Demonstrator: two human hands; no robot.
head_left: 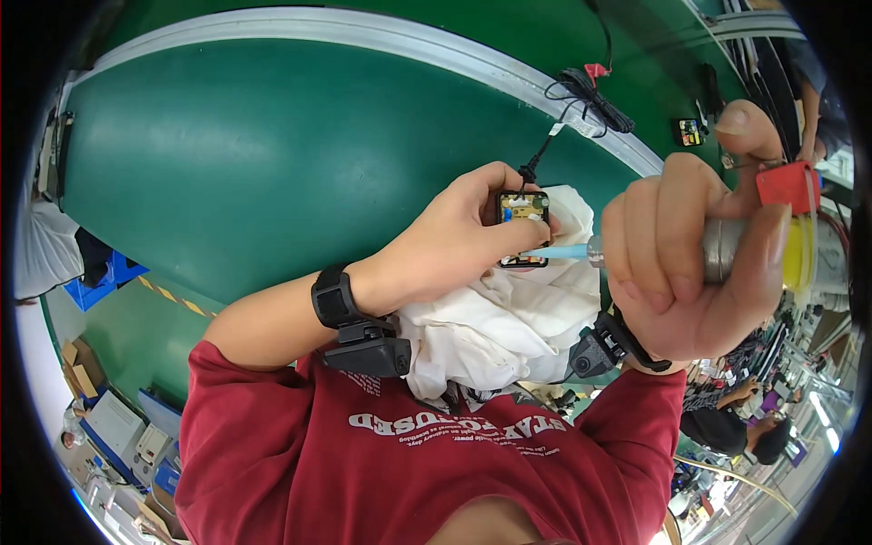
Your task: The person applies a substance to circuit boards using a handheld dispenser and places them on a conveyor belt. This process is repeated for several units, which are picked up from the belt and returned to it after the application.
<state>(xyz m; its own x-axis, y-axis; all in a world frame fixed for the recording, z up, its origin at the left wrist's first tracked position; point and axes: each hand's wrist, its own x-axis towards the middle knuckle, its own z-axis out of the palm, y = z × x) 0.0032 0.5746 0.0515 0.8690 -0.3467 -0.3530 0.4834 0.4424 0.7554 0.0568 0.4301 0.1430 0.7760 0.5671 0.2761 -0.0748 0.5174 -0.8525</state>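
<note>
My left hand (pixel 468 227) is closed round a small black open-topped case (pixel 523 207) with a circuit board and coloured parts inside; its thumb lies across the board. A black cable (pixel 536 162) runs out of the case's far end. My right hand (pixel 681 254) grips a cylindrical hand tool (pixel 719 250) with a grey metal body, a yellow section and a red lever-like piece (pixel 788 186). The tool's pale blue tapered tip (pixel 568 252) reaches to the near part of the board, by my left thumb; whether it touches cannot be told. A crumpled white cloth (pixel 490 331) lies beneath both hands.
Beyond the green work surface (pixel 272 154) runs a pale metal rail (pixel 363 23). A coiled black cable (pixel 595 100) lies over it. Another small case with a board (pixel 688 133) rests past the rail. Other people work at the right, one in black (pixel 718 427).
</note>
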